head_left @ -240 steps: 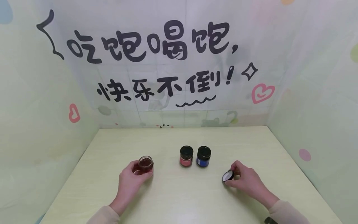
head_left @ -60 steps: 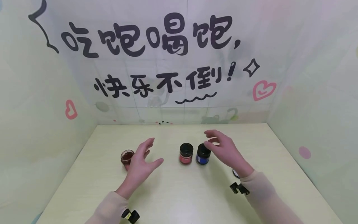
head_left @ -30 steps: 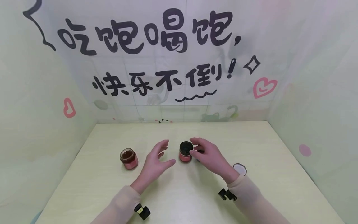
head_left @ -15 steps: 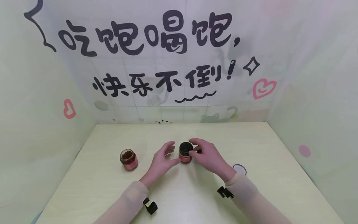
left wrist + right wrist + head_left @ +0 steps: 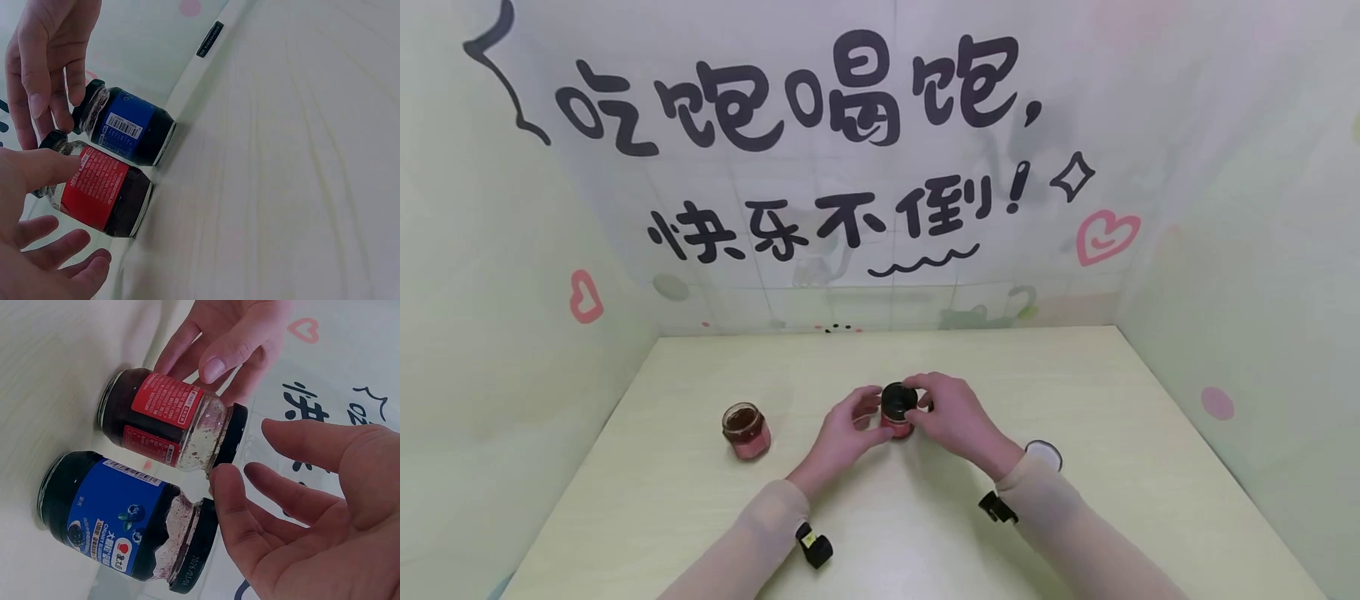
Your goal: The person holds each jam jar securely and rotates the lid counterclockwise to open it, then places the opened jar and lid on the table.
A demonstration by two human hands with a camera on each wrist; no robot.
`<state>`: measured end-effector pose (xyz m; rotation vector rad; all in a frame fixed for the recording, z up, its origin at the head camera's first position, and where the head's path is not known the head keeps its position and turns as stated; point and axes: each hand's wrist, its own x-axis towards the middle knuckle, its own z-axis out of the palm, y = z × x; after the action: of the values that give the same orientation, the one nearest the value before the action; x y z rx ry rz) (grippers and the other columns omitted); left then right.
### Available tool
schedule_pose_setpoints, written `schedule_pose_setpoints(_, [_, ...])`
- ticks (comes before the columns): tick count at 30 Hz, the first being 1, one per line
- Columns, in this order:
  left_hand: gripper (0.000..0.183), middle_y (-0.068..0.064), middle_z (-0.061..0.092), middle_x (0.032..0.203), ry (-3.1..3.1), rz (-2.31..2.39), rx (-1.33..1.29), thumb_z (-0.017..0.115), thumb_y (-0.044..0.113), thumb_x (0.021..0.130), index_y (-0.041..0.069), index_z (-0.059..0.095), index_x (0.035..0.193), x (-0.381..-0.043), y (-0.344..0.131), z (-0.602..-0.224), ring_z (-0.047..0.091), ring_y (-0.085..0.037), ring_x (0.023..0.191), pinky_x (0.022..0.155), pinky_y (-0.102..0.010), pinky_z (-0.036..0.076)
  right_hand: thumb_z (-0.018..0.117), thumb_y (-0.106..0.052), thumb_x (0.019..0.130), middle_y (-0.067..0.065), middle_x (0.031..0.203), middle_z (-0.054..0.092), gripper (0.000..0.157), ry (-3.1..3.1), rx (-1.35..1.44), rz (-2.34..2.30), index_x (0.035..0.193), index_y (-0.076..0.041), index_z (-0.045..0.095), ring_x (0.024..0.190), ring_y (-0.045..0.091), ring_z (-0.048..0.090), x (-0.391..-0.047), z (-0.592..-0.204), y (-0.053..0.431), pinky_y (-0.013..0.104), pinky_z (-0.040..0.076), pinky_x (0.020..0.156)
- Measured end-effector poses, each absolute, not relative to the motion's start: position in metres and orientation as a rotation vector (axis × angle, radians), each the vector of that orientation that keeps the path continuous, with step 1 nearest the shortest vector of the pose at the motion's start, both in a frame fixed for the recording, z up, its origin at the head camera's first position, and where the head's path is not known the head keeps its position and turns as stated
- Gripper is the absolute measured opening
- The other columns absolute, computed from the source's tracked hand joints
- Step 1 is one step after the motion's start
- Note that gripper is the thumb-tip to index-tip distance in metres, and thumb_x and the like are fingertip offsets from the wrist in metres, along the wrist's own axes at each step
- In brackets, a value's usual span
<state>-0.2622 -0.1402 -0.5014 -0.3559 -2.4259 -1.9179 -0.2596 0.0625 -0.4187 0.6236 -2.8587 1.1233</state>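
Observation:
Between my two hands a glass jam jar with a red label (image 5: 897, 428) stands upright under its black lid (image 5: 231, 439). My left hand (image 5: 844, 429) is at the jar's left side, thumb in front and loosely bent fingers spread around it. On the other side, my right hand (image 5: 951, 417) has its thumb and fingertips right at the lid, parted around it. Close beside stands a blueberry jam jar with a blue label (image 5: 115, 515), also lidded; the right hand hides most of it in the head view.
An uncovered red-labelled jar (image 5: 748, 437) of dark red jam stands on the table (image 5: 647, 508) at the left. A loose lid (image 5: 1043, 455) lies white side up at the right, partly behind the right wrist. Printed cloth walls (image 5: 1225, 292) surround the table's back and sides.
The uncovered jar has been set down at the left and its lid laid at the right. Both hands have since moved inward to the lidded red-labelled jar, the left one closing in last.

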Motion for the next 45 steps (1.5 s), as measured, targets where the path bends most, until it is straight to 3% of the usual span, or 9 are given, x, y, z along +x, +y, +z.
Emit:
schedule_pose_setpoints(4, [0.06,-0.005,0.066,0.125,-2.45,-1.925,-0.384,0.086,0.018,0.082,0.017,0.058,0.135,-0.264,-0.138,-0.503,0.06,-0.023,0.121,0.106,-0.049,0.044,0.08,-0.011,0.085,0.006,0.109,0.07,0.031,-2.834,0.644,1.027,0.116,-0.008,0.073,0.089,0.024,0.066,-0.26,-0.422,0.062,0.032,0.052,0.069])
schedule_pose_setpoints(8, [0.06,-0.006,0.066,0.127,-2.433,-1.963,-0.423,0.085,0.018,0.083,0.015,0.058,0.136,-0.265,-0.135,-0.507,0.059,-0.025,0.122,0.106,-0.049,0.043,0.081,-0.012,0.085,0.005,0.106,0.071,0.025,-2.825,0.664,0.935,0.109,-0.01,0.075,0.087,0.024,0.065,-0.26,-0.426,0.062,0.033,0.051,0.068])
schedule_pose_setpoints(11, [0.06,-0.009,0.065,0.128,-2.414,-1.979,-0.441,0.085,0.015,0.083,0.013,0.058,0.137,-0.265,-0.134,-0.509,0.059,-0.027,0.122,0.106,-0.05,0.043,0.082,-0.014,0.085,0.005,0.106,0.072,0.024,-2.829,0.65,0.919,0.108,-0.011,0.076,0.088,0.025,0.066,-0.26,-0.428,0.061,0.034,0.051,0.069])
schedule_pose_setpoints(16, [0.059,-0.004,0.067,0.124,-2.434,-1.964,-0.423,0.087,0.021,0.081,0.017,0.06,0.134,-0.266,-0.134,-0.51,0.061,-0.02,0.119,0.104,-0.041,0.046,0.083,-0.018,0.084,0.003,0.105,0.073,0.024,-2.808,0.649,0.877,0.108,-0.014,0.076,0.087,0.022,0.065,-0.262,-0.431,0.06,0.035,0.051,0.073])
schedule_pose_setpoints(26, [0.055,-0.003,0.069,0.118,-2.426,-2.018,-0.419,0.088,0.021,0.079,0.017,0.064,0.128,-0.275,-0.132,-0.514,0.067,-0.018,0.107,0.091,-0.03,0.054,0.083,-0.02,0.084,0.001,0.103,0.073,0.024,-2.753,0.672,0.861,0.107,-0.015,0.076,0.087,0.023,0.066,-0.267,-0.435,0.063,0.035,0.051,0.073])
schedule_pose_setpoints(33, [0.055,-0.002,0.071,0.116,-2.418,-2.025,-0.403,0.089,0.023,0.078,0.018,0.066,0.127,-0.276,-0.134,-0.518,0.069,-0.017,0.103,0.087,-0.027,0.055,0.084,-0.019,0.083,0.001,0.104,0.073,0.024,-2.749,0.694,0.854,0.106,-0.015,0.077,0.087,0.024,0.067,-0.267,-0.437,0.063,0.037,0.051,0.075])
schedule_pose_setpoints(39, [0.055,-0.001,0.072,0.111,-2.436,-1.986,-0.355,0.091,0.025,0.075,0.021,0.068,0.124,-0.272,-0.136,-0.516,0.07,-0.016,0.1,0.085,-0.027,0.056,0.084,-0.021,0.084,-0.002,0.107,0.073,0.025,-2.729,0.72,0.845,0.107,-0.018,0.077,0.085,0.017,0.065,-0.266,-0.438,0.063,0.035,0.05,0.074])
schedule_pose_setpoints(45, [0.05,0.0,0.073,0.104,-2.436,-1.929,-0.335,0.092,0.029,0.074,0.023,0.072,0.119,-0.267,-0.142,-0.506,0.07,-0.019,0.096,0.085,-0.031,0.056,0.083,-0.023,0.085,-0.005,0.107,0.073,0.026,-2.674,0.744,0.929,0.109,-0.018,0.076,0.087,0.017,0.066,-0.265,-0.437,0.064,0.033,0.05,0.074])
